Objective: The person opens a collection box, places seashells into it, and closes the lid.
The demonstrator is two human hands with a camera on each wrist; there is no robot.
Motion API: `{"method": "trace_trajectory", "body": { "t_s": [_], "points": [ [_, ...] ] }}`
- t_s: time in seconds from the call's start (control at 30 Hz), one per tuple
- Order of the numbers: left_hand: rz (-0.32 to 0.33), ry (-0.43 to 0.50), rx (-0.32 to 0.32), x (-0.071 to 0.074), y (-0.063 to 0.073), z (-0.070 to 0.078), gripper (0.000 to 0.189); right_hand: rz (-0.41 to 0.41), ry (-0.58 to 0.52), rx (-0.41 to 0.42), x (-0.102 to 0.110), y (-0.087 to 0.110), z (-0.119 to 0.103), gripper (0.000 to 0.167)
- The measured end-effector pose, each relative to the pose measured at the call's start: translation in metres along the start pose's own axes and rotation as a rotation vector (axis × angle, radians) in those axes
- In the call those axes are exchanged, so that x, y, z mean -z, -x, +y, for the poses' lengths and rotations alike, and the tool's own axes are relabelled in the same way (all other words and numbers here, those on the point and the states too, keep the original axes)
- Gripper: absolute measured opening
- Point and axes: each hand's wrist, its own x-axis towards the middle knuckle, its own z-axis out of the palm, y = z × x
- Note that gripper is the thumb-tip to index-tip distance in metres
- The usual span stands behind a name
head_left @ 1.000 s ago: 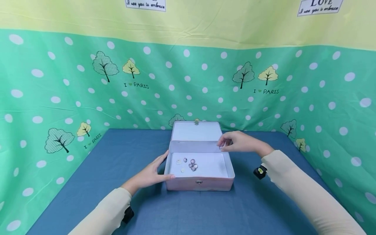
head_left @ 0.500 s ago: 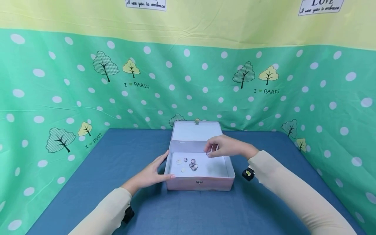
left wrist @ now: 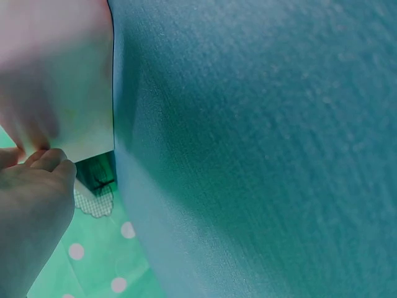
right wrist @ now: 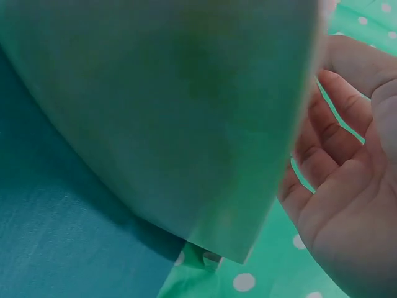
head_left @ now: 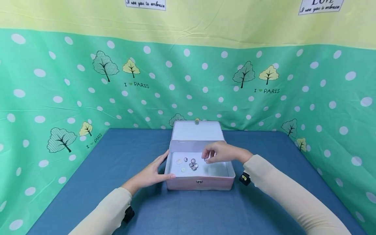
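A pink tin box (head_left: 182, 184) with a pale inside stands on the table, its hinged lid (head_left: 196, 130) raised at the back. Several small round purplish pieces (head_left: 193, 161) and a few whitish discs (head_left: 179, 161) lie on the left half of its floor. Over the floor, right of these pieces, my right hand (head_left: 221, 152) pinches another small round purplish piece (head_left: 205, 159). My left hand (head_left: 149, 174) rests on the box's left side, thumb on the front left corner and fingers stretched along the wall. The right wrist view shows that hand beyond the box wall (right wrist: 155, 112), fingertips hidden.
A small metal clasp (head_left: 199, 181) sits on the box's front. The blue table (head_left: 188, 212) reaches back to a green dotted curtain (head_left: 188, 81). Black wrist straps (head_left: 245, 178) show on both sleeves.
My right hand has moved left and down from the box's right edge to above its floor, carrying the small round purplish piece. The left hand and the box stay put.
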Motion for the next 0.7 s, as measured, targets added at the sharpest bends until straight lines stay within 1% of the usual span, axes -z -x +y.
{"method": "trace_trajectory", "body": {
  "t_s": [0.1, 0.33, 0.5, 0.7],
  "points": [
    [0.001, 0.000, -0.001, 0.000, 0.001, 0.001, 0.107, 0.004, 0.000, -0.015, -0.001, 0.001, 0.001, 0.010],
    [0.002, -0.008, 0.003, 0.000, 0.002, 0.002, 0.106, 0.010, -0.038, -0.034, -0.001, 0.005, 0.003, 0.021],
    [-0.001, -0.009, 0.001, 0.000, 0.001, 0.001, 0.106, 0.030, -0.067, -0.048, 0.004, 0.012, 0.003, 0.020],
    [-0.002, -0.009, 0.002, 0.000, 0.001, 0.001, 0.106, 0.055, -0.047, -0.054, 0.014, 0.023, 0.007, 0.018]
  ]
}}
